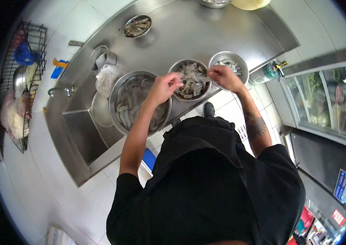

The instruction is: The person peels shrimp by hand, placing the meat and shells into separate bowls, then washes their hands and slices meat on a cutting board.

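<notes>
My left hand is closed in a pinch over the left rim of the middle steel bowl. Whatever its fingertips hold is too small to make out. Across that bowl, my right hand pinches a greyish, translucent shrimp, partly lost against the pile below. Shrimp heads and shells fill the middle bowl. To its left, a large steel basin contains whole grey shrimp in cloudy liquid. Under and beyond my right hand, another steel bowl holds pale shrimp pieces.
A small bowl of dark shrimp stands at the back of the steel counter. A steel pot and a plastic bag sit near the sink. At right is a glass-front fridge; a wire rack hangs at left.
</notes>
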Tool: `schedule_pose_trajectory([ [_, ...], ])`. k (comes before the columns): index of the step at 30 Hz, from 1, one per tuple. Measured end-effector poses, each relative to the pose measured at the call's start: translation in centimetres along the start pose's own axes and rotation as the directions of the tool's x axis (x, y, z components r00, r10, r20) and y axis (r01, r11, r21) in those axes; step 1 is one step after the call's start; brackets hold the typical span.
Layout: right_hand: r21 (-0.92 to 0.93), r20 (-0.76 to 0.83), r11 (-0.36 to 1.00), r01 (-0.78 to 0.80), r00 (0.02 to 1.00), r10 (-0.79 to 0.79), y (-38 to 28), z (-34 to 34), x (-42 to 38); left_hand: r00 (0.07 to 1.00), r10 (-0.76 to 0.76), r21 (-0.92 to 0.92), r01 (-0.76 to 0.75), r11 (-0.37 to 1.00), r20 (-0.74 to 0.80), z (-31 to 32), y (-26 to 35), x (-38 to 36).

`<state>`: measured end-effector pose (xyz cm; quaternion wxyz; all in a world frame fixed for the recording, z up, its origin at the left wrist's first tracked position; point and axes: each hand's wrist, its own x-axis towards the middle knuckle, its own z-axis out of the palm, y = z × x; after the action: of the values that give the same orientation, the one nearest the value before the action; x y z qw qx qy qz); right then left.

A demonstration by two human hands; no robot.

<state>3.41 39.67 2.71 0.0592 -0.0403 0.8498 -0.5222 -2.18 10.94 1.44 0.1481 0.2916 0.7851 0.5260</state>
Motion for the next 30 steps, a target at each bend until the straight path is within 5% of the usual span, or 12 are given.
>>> schedule_pose_trajectory([
  [1, -0.035, -0.02, 0.996, 0.081, 0.996, -0.082, 1.0, -0.9, -0.2, 1.0, -0.011, 0.002, 0.011, 1.0, -0.025, 0.2, 0.4, 0.3],
  [3, -0.022, -0.01, 0.988, -0.153, 0.988, 0.153, 1.4, -3.4, -0.8, 0.986, -0.072, 0.007, 0.072, 0.997, 0.15, 0.0, 2.1, 0.3],
  [6, -0.267, -0.255, 0.93, -0.254, 0.949, 0.186, 8.0, -5.3, -1.3, 0.983, -0.18, 0.182, 0.185, 0.966, -0.042, -3.3, 2.0, -1.0],
  [7, -0.407, -0.35, 0.859, -0.312, 0.921, 0.169, 9.2, -5.2, -1.5, 0.962, -0.254, 0.04, 0.259, 0.965, -0.096, -4.8, 0.7, -1.8],
  [9, -0.341, -0.372, 0.874, -0.347, 0.903, 0.214, 6.3, -5.0, -2.2, 0.931, -0.238, 0.216, 0.302, 0.928, -0.276, -6.8, -1.8, -4.2],
  [11, -0.337, -0.36, 0.89, -0.306, 0.916, 0.178, 6.2, -3.6, -2.3, 0.904, -0.402, 0.332, 0.428, 0.841, -0.145, -7.0, -3.6, -7.0],
  [13, -0.356, -0.246, 0.909, -0.216, 0.96, 0.132, 6.1, -1.5, -1.6, 0.83, -0.557, 0.455, 0.506, 0.733, -0.026, -5.2, -5.4, -9.5],
  [15, -0.361, -0.148, 0.924, -0.126, 0.986, 0.076, 3.9, 1.1, -0.9, 0.974, -0.215, 0.463, 0.159, 0.872, 0.072, -2.4, -6.4, -12.1],
  [16, -0.332, -0.106, 0.941, -0.06, 0.994, 0.026, 2.5, 2.5, -0.5, 0.974, -0.217, 0.458, 0.162, 0.874, 0.068, -1.4, -5.6, -12.6],
  [21, -0.265, 0.179, 0.955, 0.133, 0.98, -0.087, -2.6, 9.2, 1.6, 0.941, -0.274, 0.732, 0.328, 0.597, -0.199, 1.3, -5.1, -12.6],
  [28, -0.209, 0.382, 0.891, 0.403, 0.872, -0.305, -5.9, 15.4, 4.0, 0.869, -0.378, 0.578, 0.495, 0.649, -0.32, -0.9, -5.6, -13.2],
  [30, -0.186, 0.309, 0.805, 0.563, 0.812, -0.496, -6.1, 17.0, 4.8, 0.829, -0.289, 0.134, 0.394, 0.909, -0.479, -2.5, -6.0, -13.8],
])
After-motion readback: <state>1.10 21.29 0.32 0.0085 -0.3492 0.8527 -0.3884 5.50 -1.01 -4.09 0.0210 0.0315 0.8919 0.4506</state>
